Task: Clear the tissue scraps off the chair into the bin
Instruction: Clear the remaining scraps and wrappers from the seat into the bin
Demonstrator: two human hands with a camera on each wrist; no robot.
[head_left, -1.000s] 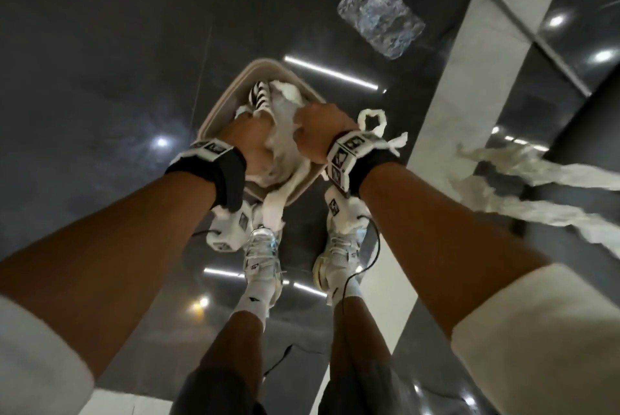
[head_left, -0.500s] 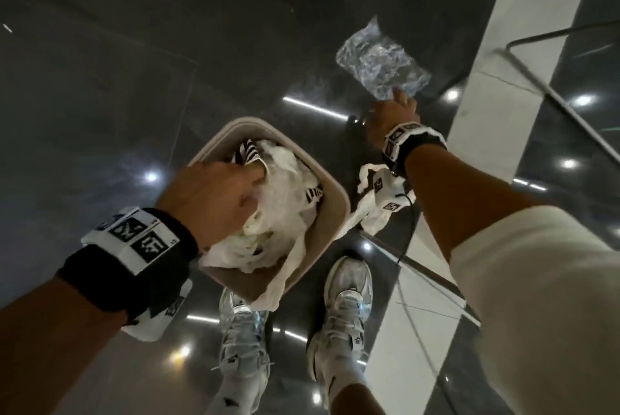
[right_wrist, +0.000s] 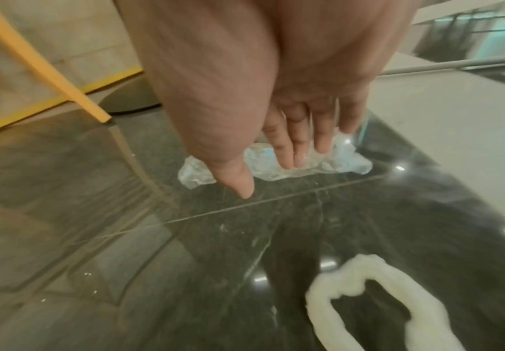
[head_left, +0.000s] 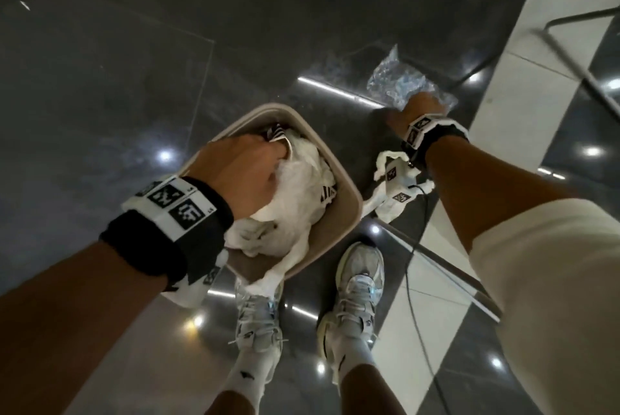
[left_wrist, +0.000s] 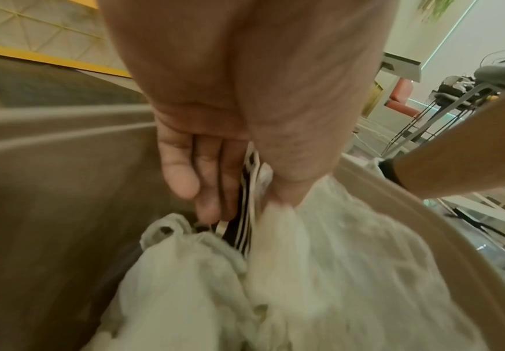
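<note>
Left hand (head_left: 241,173) pinches white tissue (left_wrist: 320,261) inside bin (head_left: 349,213); right hand (right_wrist: 275,95) fingers (right_wrist: 302,142), extended, touch floor wrapper (right_wrist: 344,161).

Bin (head_left: 349,210) floor under tissue (head_left: 302,180)

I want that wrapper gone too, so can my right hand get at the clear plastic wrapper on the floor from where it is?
Probably yes. The right hand already has its fingertips on the clear plastic wrapper, which lies on open dark floor with nothing around it.
</note>
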